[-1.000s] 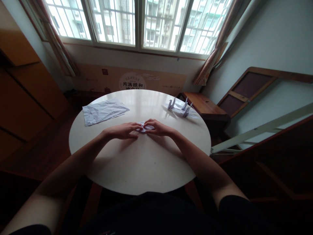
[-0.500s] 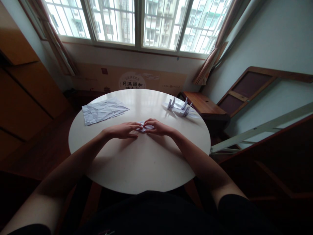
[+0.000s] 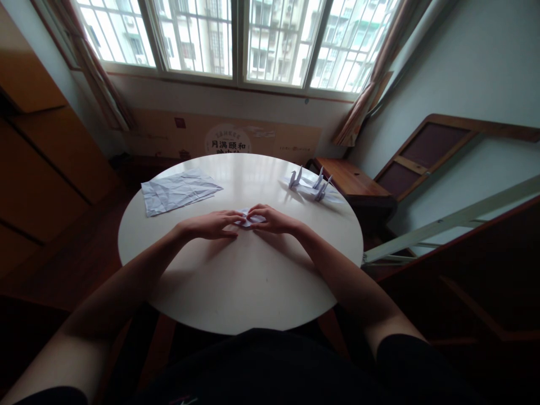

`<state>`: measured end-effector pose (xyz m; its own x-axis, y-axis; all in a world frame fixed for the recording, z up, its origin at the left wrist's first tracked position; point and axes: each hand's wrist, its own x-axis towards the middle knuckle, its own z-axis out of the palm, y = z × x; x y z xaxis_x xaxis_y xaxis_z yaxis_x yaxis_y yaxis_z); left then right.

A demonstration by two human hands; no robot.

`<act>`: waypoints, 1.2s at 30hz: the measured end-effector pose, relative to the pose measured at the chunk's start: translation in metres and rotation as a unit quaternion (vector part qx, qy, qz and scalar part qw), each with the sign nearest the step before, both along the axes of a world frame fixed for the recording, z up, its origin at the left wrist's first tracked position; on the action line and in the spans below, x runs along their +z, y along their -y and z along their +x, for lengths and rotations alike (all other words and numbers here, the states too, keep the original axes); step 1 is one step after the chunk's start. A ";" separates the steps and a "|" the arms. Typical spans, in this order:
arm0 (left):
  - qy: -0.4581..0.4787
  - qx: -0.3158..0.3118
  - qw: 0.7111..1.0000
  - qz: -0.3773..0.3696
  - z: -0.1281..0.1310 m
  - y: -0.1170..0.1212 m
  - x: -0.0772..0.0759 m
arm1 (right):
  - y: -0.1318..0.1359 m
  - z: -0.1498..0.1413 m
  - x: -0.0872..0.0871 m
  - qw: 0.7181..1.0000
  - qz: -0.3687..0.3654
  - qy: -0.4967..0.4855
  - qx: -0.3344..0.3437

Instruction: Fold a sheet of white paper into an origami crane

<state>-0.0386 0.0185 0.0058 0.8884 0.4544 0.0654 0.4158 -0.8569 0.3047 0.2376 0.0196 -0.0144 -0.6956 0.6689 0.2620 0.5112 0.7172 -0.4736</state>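
Two bare hands meet in the head view over one small, white, folded piece of paper (image 3: pixel 245 224), located near the middle of a round, glossy white table (image 3: pixel 253 281). We observe the left hand (image 3: pixel 211 225) palm down and open, its fingers extended to the paper's left part and its thumb held apart from them, nearer to us. We observe the right hand (image 3: pixel 273 220) partly curled, its forefinger bent over the paper's far side and its thumb at the near side. Both hands touch the paper; we cannot tell whether the right fingertips pinch it or only press it.

Beyond the left hand and farther to its left, we locate crumpled, flat sheets of white paper (image 3: pixel 181 191), overlapping near the table's edge. Beyond the right hand and to its right, we locate a group of upright white folded-paper cranes (image 3: pixel 295 180) with pointed necks and tails; they stand close together, well apart from the hand. Past the table on that same side sits a low brown wooden bench (image 3: pixel 354 180). Straight ahead of both hands, we see a tan printed panel (image 3: pixel 169 132) below a wide, barred window (image 3: pixel 278 45).
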 end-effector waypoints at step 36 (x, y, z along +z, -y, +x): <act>-0.010 -0.005 1.000 -0.005 -0.003 -0.001 -0.001 | 0.004 -0.002 0.005 1.000 -0.006 0.006 0.003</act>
